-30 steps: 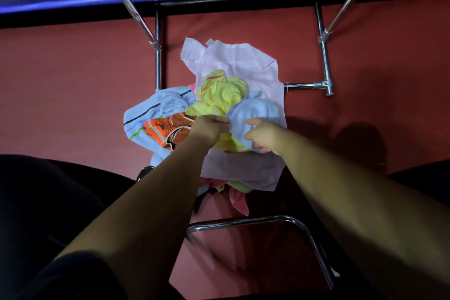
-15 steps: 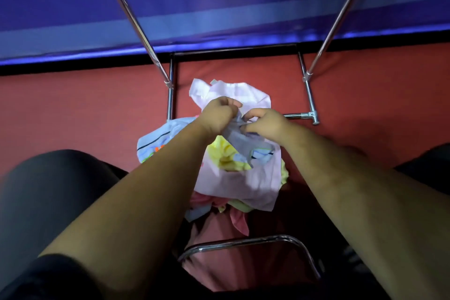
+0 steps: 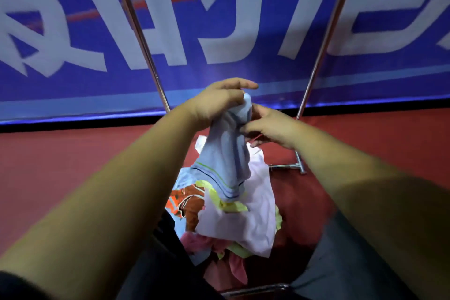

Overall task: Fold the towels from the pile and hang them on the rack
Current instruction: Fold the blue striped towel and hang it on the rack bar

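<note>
A light blue towel [image 3: 225, 161] with thin striped bands hangs bunched from both my hands above the pile. My left hand [image 3: 220, 101] grips its top end, and my right hand [image 3: 269, 126] pinches it just below and to the right. Under it lies the pile of towels [image 3: 233, 219] on the red floor: a pale pink one on top, with yellow, orange-patterned and pink ones beneath. The chrome rack's two uprights [image 3: 136, 29] slant up on either side of my hands. Its top rails are out of view.
A blue banner with large white letters [image 3: 219, 19] fills the wall behind the rack. The rack's foot bar [image 3: 287, 167] lies on the red carpet [image 3: 73, 165] to the right of the pile. A chrome bar [image 3: 255, 291] crosses the bottom edge between my dark trouser legs.
Both hands have lifted the light blue towel up out of the pile. My head has tilted up, so more of the banner shows and the pile sits lower.
</note>
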Available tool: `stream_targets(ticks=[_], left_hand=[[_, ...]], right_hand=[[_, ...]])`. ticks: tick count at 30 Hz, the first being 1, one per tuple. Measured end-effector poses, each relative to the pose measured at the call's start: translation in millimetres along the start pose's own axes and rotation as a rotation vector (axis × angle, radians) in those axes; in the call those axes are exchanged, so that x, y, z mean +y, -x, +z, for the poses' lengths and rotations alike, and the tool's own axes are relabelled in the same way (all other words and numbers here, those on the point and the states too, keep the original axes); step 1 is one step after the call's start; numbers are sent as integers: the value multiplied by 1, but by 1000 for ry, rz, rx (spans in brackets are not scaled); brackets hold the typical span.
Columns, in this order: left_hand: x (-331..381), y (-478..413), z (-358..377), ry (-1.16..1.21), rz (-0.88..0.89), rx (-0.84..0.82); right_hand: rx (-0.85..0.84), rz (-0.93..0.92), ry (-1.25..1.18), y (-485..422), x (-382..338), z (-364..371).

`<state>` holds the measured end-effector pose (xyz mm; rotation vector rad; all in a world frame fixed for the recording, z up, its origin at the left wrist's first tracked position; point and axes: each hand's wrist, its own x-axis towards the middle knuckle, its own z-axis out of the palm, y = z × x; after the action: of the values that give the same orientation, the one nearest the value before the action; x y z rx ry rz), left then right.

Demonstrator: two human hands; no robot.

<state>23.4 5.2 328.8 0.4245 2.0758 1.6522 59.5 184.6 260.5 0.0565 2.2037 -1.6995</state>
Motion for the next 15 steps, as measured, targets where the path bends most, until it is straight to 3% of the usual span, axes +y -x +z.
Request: stream_targets(ticks=[4,9,15], left_hand=[[46,12,-17,-129,84,-24],[69,22,-41,-778,128,124],[49,24,-56,-810,-33,191]], right_hand=[[187,-20,48,16,-53,-13],[419,-163,80,45,-116,-32],[599,-201,57,67,-171,-53]])
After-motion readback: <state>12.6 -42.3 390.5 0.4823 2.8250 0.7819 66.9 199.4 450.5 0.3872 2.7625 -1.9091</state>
